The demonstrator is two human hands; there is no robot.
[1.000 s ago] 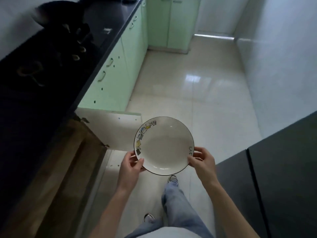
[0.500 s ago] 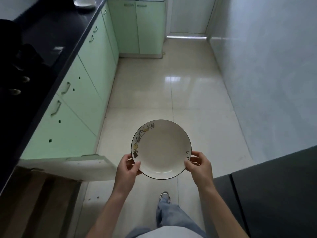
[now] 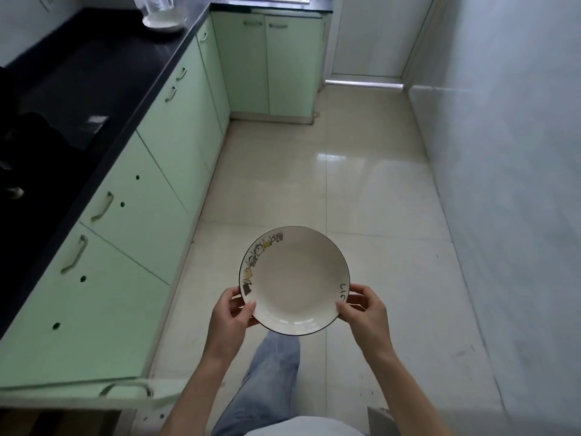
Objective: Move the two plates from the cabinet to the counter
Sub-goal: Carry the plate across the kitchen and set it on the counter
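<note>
Hands, left hand (image 3: 231, 316) and right hand (image 3: 366, 313), grip opposite rims of a level white plate (image 3: 295, 280), with the black counter (image 3: 94, 89) off to the person's left.

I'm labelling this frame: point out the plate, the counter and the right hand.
plate (image 3: 295, 283), head view, centre of its well.
counter (image 3: 94, 73), head view, bare dark top.
right hand (image 3: 367, 314), head view, back of hand.

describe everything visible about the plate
The plate is round, shallow and white, glossy like ceramic, with a thin dark rim line, small cartoon drawings along its left rim and dark script on the right. It is empty, face up, roughly level above the floor, gripped at its near edges by the left hand and right hand.
</note>
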